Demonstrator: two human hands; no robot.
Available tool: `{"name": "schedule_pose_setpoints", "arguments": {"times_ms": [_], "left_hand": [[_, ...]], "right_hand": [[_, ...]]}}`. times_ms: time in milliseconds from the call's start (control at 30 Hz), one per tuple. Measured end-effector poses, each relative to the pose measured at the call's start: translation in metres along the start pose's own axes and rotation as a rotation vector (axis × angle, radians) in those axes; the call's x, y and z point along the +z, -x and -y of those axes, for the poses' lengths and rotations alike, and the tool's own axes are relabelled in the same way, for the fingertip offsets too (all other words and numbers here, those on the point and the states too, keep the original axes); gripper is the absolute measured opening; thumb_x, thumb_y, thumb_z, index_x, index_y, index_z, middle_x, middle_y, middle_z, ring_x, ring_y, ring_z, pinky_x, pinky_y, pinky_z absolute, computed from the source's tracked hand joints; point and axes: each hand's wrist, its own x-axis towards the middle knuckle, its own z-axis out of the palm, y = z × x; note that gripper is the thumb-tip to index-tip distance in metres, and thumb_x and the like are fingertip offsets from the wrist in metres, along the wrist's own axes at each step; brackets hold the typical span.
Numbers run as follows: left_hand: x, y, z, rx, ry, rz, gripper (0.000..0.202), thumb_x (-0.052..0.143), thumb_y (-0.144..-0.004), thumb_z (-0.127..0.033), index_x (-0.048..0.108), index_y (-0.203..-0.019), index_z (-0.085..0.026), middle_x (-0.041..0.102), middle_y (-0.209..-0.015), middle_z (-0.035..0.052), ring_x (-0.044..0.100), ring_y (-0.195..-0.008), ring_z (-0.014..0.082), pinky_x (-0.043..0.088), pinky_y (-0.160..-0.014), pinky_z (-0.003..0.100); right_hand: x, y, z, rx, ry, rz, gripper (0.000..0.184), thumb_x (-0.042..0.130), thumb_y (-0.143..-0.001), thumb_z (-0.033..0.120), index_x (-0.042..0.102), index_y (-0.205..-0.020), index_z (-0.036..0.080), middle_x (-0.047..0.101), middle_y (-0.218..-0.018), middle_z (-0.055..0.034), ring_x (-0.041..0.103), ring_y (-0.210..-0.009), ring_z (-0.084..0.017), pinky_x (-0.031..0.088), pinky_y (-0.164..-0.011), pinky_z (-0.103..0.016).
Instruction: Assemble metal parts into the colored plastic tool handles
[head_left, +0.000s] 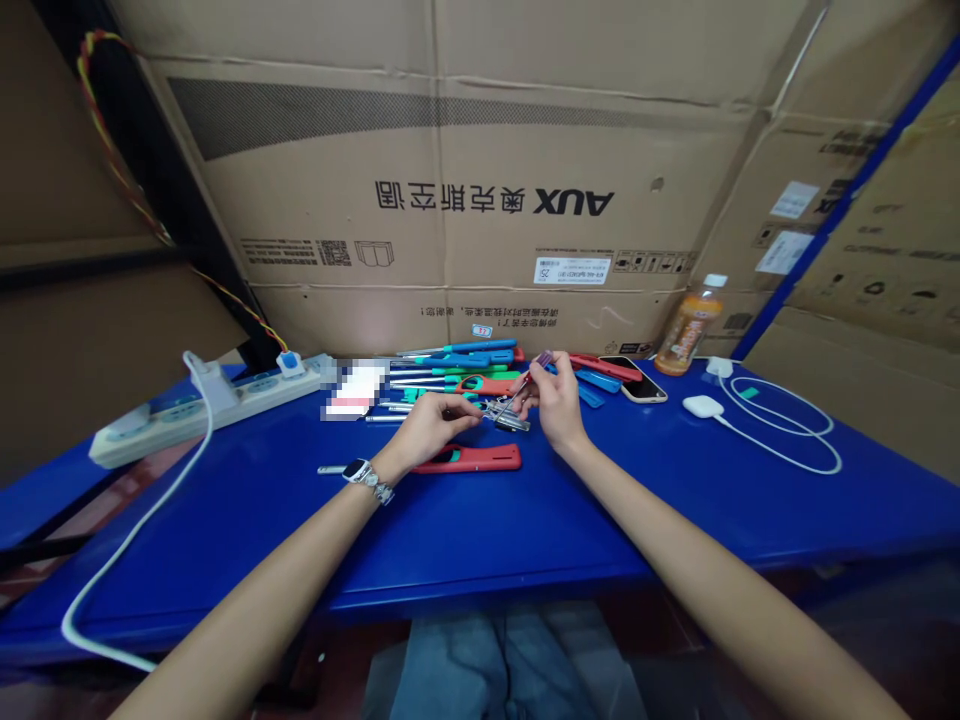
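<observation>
Reaching toward the far middle of the blue table [525, 530], both hands meet over a heap of tools [457, 375]. From the head view, the right hand [553, 400] has its fingers pinched shut on a small screwdriver [534, 370] with a purple handle, held tilted with the handle up and away. The left hand [431, 425] lies with fingers curled low, its tips closed on a small metal piece [504, 415] that sits between the two hands; how firmly it grips, I cannot tell. A watch [360, 472] sits on the left wrist. Just near of the hands lies a red case [472, 458], flat on the table. Toward the far left edge runs a white power strip [202, 400], its cord trailing off the near left edge. Toward the far right lie a phone [643, 380], an orange bottle [688, 330] standing upright, and a white charger [703, 406] with looped cable. Cardboard boxes [465, 200] stand behind the table's far edge
</observation>
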Motion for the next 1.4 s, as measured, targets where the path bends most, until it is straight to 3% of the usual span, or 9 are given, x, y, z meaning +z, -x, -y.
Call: {"name": "schedule_pose_setpoints", "arguments": {"times_ms": [100,333,600,900,1400], "left_hand": [[0.001,0.0,0.002,-0.032,0.069,-0.008,0.014,0.071,-0.075,-0.028,0.073,-0.079,-0.015,0.076,-0.084,0.0074,0.07,-0.078,0.0194,0.055,-0.077,0.031],[0.004,0.002,-0.004,-0.089,0.228,0.021,0.03,0.075,-0.073,-0.028,0.065,-0.098,-0.014,0.077,-0.086,0.0072,0.073,-0.084,0.0215,0.057,-0.083,0.036],[0.004,0.003,-0.006,-0.117,0.181,0.025,0.028,0.073,-0.076,-0.03,0.066,-0.097,-0.013,0.078,-0.09,0.0091,0.074,-0.088,0.0235,0.057,-0.083,0.037],[0.005,0.005,-0.01,-0.083,0.19,0.06,0.037,0.074,-0.076,-0.04,0.065,-0.098,-0.012,0.077,-0.096,0.0125,0.073,-0.096,0.0274,0.055,-0.089,0.04],[0.007,0.005,-0.013,-0.072,0.097,0.062,0.024,0.069,-0.08,-0.032,0.065,-0.096,-0.015,0.078,-0.091,0.0078,0.074,-0.091,0.0238,0.057,-0.081,0.034]], "right_hand": [[0.002,0.004,0.0,-0.006,-0.003,-0.003,0.038,0.06,-0.082,0.05,0.031,-0.09,0.026,0.06,-0.061,0.0088,0.057,-0.039,-0.012,0.04,-0.031,-0.02],[0.008,0.007,0.001,-0.017,-0.02,0.032,0.038,0.06,-0.083,0.05,0.031,-0.09,0.026,0.061,-0.064,0.0075,0.059,-0.043,-0.013,0.042,-0.033,-0.021],[0.008,0.008,0.004,0.005,0.004,0.017,0.043,0.06,-0.083,0.056,0.029,-0.09,0.027,0.059,-0.065,0.0066,0.059,-0.044,-0.013,0.043,-0.034,-0.022],[0.008,0.01,0.006,-0.021,-0.02,0.017,0.04,0.06,-0.083,0.052,0.03,-0.09,0.027,0.059,-0.065,0.0066,0.061,-0.046,-0.014,0.043,-0.034,-0.022],[0.01,0.01,0.004,-0.075,0.033,0.047,0.039,0.061,-0.085,0.052,0.032,-0.092,0.027,0.059,-0.064,0.0079,0.059,-0.043,-0.012,0.043,-0.034,-0.02]]}}
